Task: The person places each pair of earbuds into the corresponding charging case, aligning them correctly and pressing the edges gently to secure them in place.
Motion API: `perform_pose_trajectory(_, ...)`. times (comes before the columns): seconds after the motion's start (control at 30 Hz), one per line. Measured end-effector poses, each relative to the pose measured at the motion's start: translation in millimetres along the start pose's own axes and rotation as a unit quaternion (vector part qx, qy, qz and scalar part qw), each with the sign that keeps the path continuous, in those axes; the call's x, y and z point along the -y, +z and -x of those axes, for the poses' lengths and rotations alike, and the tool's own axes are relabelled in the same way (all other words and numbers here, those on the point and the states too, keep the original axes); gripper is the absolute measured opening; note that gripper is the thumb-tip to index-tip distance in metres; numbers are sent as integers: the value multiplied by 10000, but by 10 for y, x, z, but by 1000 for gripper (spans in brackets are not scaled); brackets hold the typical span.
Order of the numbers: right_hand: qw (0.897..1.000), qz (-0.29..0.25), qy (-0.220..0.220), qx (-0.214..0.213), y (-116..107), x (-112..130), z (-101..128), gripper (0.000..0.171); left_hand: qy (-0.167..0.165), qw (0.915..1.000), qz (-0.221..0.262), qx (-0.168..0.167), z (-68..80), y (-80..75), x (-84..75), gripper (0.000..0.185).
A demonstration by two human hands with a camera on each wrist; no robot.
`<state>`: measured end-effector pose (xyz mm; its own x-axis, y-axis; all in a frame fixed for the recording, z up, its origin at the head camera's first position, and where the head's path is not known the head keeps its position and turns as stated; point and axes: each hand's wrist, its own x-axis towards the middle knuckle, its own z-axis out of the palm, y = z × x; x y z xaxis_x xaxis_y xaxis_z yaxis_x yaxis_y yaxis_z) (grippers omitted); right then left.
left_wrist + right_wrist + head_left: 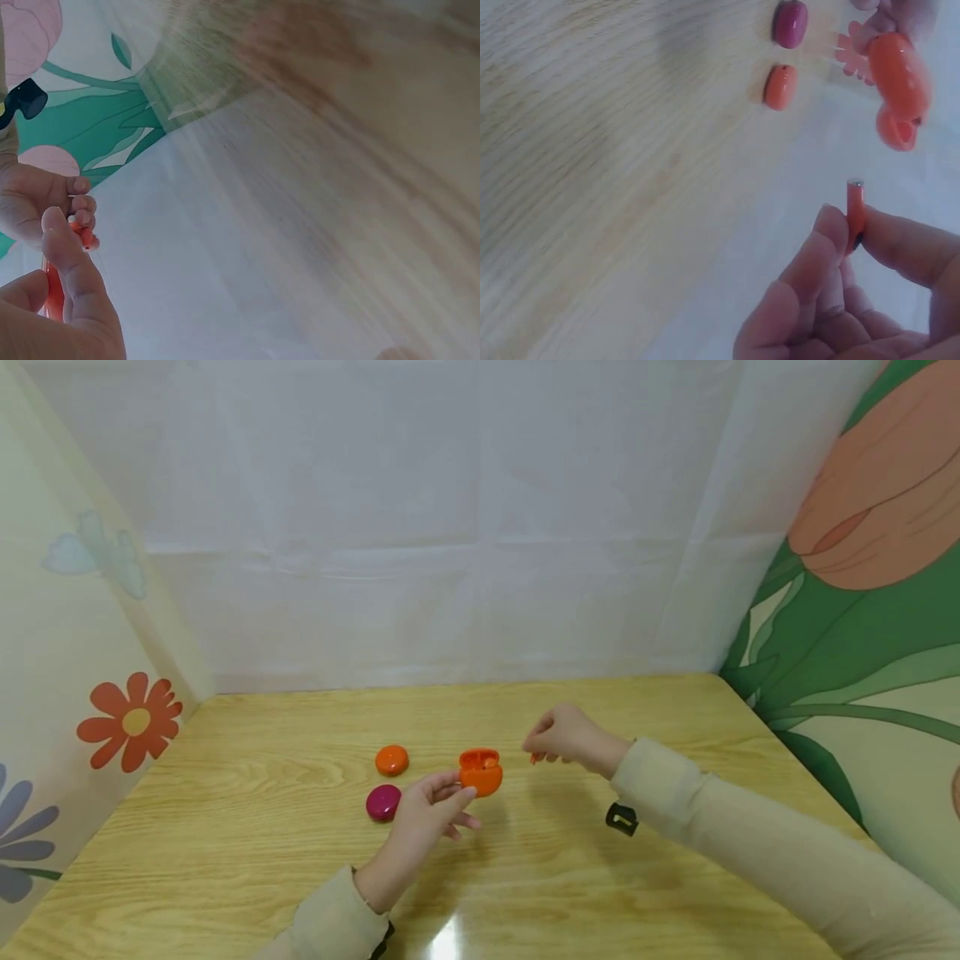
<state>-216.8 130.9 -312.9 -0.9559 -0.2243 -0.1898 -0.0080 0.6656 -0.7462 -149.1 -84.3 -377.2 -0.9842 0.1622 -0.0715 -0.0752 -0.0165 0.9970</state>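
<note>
Fingers (pixel 450 793) of the left hand (pixel 420 818) hold an open orange case (pixel 480 771) above the tabletop (pixel 225 827); the right hand (pixel 566 735) hovers nearby. Left wrist view: the case (pixel 52 292) barely shows. Right wrist view: right fingers (pixel 817 255) pinch an orange earbud (pixel 854 210) short of the case (pixel 900 90). A loose pinch could drop the earbud.

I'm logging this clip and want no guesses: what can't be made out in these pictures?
- Inside of the open orange case: head view too small; left wrist view hides it behind the left hand.
- Orange earbud: its lower part is covered by the right hand; a speck in the head view.
- Orange closed case and magenta case: blurred in the right wrist view.
</note>
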Motion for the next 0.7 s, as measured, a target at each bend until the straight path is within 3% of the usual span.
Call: perform_pose_trajectory(0.7, 9992, -217, -322, 61, 43, 320, 132, 13, 248, 9995, -155, 144, 15, 76, 26, 41)
